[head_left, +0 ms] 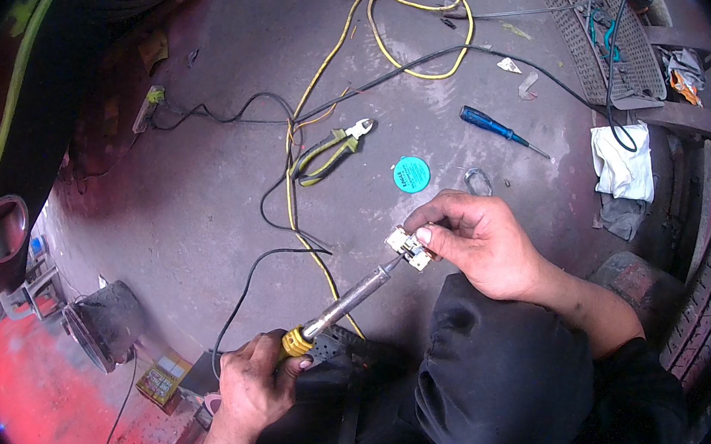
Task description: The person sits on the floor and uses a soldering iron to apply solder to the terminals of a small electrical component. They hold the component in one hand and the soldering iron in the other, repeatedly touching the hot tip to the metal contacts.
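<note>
**Asker:** What are your hands holding?

**Me:** My left hand [256,384] is closed around the yellow-collared handle of a soldering iron [342,303]. My right hand [479,239] pinches a small white connector [408,248] between thumb and fingers, above my dark-clad knee. The iron's tip touches the connector.

**Asker:** What lies around them?

**Me:** On the grey floor beyond: a round teal tin [411,174] near my right hand, green-handled pliers [332,150] among yellow cable [329,51] and black wires, a blue screwdriver [502,131], a white rag [624,161], and a grey mesh tray [604,31]. Nothing lies between iron and connector.
</note>
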Tool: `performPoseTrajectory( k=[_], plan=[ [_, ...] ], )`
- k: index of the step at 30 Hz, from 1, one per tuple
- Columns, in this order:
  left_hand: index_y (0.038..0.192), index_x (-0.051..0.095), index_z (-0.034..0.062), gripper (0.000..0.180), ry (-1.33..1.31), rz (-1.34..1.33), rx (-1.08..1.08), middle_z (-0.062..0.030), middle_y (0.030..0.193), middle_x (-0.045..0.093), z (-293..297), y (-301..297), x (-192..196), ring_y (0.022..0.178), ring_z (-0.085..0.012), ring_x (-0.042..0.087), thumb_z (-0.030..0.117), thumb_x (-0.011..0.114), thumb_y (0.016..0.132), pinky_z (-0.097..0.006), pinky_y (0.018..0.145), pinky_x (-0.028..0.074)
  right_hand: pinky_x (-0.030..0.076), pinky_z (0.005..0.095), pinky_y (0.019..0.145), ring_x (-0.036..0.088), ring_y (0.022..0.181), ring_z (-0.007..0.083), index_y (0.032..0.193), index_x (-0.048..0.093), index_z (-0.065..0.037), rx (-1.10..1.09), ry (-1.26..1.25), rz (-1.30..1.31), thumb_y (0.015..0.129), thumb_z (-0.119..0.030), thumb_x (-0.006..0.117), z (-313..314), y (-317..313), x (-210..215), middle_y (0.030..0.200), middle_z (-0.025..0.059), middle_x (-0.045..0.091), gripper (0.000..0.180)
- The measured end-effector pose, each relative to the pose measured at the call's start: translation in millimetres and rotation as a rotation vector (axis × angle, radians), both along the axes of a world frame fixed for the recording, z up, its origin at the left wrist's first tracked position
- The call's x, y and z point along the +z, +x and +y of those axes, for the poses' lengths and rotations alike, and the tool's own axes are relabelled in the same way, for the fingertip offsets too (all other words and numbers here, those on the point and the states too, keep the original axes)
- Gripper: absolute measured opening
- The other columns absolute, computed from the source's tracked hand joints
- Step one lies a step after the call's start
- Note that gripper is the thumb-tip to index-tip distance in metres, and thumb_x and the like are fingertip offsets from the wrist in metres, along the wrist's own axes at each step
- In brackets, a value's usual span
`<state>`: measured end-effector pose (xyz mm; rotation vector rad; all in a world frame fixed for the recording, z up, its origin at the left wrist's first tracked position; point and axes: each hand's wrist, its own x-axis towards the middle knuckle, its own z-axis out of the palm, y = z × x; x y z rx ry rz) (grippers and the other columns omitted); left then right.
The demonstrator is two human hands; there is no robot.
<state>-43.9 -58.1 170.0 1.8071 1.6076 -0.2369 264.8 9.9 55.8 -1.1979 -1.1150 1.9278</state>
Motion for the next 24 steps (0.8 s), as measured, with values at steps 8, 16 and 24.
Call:
performPoseTrajectory(
  k=[8, 16, 24],
  plan=[
    [0.105, 0.066, -0.0008, 0.032, -0.008, -0.004, 0.001, -0.0159, 0.082, 0.069, -0.5, -0.1, -0.2, 0.074, -0.0355, 0.072, 0.017, 0.083, 0.083, -0.044, 0.063, 0.056, 0.055, 0.0268, 0.081, 0.066, 0.091, 0.0120, 0.114, 0.068, 0.006, 0.006, 0.003, -0.005, 0.103, -0.003, 0.060, 0.0, -1.1, -2.2, 0.102, 0.0067, 0.065, 0.016],
    [0.105, 0.066, -0.0010, 0.033, -0.001, -0.028, -0.007, -0.0158, 0.081, 0.069, -2.5, -3.3, -2.7, 0.073, -0.0358, 0.072, 0.017, 0.083, 0.082, -0.043, 0.063, 0.056, 0.055, 0.0268, 0.080, 0.066, 0.089, 0.0117, 0.114, 0.068, 0.006, 0.008, 0.012, -0.013, 0.103, -0.003, 0.061, 0.1, -1.3, -2.6, 0.102, 0.0067, 0.065, 0.016],
    [0.105, 0.065, -0.0009, 0.033, 0.002, -0.002, -0.018, -0.0154, 0.080, 0.068, 0.2, -0.5, -0.3, 0.073, -0.0355, 0.073, 0.016, 0.082, 0.083, -0.043, 0.063, 0.056, 0.052, 0.0309, 0.087, 0.065, 0.097, 0.0159, 0.109, 0.072, 0.003, -0.040, -0.053, 0.026, 0.098, -0.001, 0.060, 0.5, -2.7, -0.5, 0.102, 0.0119, 0.067, 0.016]
  ],
)
